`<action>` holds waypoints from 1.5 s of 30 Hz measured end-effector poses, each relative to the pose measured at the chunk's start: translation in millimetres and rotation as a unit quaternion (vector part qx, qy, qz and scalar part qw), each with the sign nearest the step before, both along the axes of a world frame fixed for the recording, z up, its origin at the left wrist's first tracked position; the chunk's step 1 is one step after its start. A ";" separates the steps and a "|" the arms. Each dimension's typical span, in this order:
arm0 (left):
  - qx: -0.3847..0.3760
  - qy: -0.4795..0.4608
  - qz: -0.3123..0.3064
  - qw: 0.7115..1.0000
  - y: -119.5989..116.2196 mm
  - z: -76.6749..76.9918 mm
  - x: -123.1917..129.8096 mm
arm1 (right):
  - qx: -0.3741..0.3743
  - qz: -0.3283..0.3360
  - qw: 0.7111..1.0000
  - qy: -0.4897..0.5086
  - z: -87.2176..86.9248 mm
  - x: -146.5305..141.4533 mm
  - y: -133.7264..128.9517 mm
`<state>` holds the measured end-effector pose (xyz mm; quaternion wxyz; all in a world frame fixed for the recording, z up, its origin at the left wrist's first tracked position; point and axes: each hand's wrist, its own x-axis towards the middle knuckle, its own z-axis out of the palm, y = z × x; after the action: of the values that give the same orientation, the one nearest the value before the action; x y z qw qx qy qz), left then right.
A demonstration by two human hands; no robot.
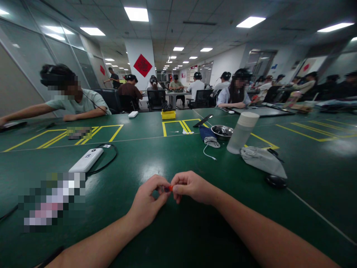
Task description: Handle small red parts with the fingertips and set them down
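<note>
Above the green table (134, 160), near its front, my two hands meet around a small orange and dark object (170, 188). My left hand (150, 195) pinches its dark end between thumb and fingers. The orange end sits between the thumb and fingers of my right hand (189, 187). Fingers cover much of the object, and I cannot make out what it is.
A white power bank (86, 160) with a black cable lies left. To the right are a frosted bottle (242, 134), a metal bowl (222, 131), a grey pouch (262, 160) and a black mouse (276, 181). A yellow box (169, 115) stands farther back; people sit beyond.
</note>
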<state>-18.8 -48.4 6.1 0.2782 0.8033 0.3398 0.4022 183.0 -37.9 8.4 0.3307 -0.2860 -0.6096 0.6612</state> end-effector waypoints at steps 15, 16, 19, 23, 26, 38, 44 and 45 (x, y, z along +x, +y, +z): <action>0.001 -0.002 0.000 1.000 -1.1 1.9 0.8 | 0.002 -0.003 1.000 -0.003 3.0 0.2 -0.7; 0.002 -0.003 0.000 1.000 -1.1 1.9 0.8 | 0.002 -0.004 1.000 -0.005 3.7 0.0 -0.9; 0.002 -0.003 0.001 1.000 -1.1 2.1 0.5 | 0.002 -0.007 1.000 -0.008 5.6 -0.4 -1.6; 0.001 0.004 -0.003 1.000 -1.6 3.5 0.3 | 0.002 -0.006 1.000 -0.009 5.5 -0.4 -1.2; 0.004 0.004 -0.007 1.000 -2.2 4.9 1.1 | 0.004 0.000 1.000 -0.011 4.2 -0.5 -0.2; 0.004 0.004 0.007 1.000 -0.8 5.2 3.5 | 0.110 -0.069 0.989 -0.067 9.8 -3.4 -4.8; 0.016 0.021 0.025 0.999 0.1 2.8 3.7 | 0.108 -0.073 0.989 -0.070 8.1 -3.7 -3.1; 0.018 0.018 0.021 0.999 0.3 2.3 3.5 | 0.106 -0.074 0.989 -0.069 7.2 -3.7 -2.6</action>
<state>-15.3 -48.2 8.3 0.2493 0.8078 0.3546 0.3995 179.3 -40.5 15.5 0.3643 -0.3389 -0.6746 0.5454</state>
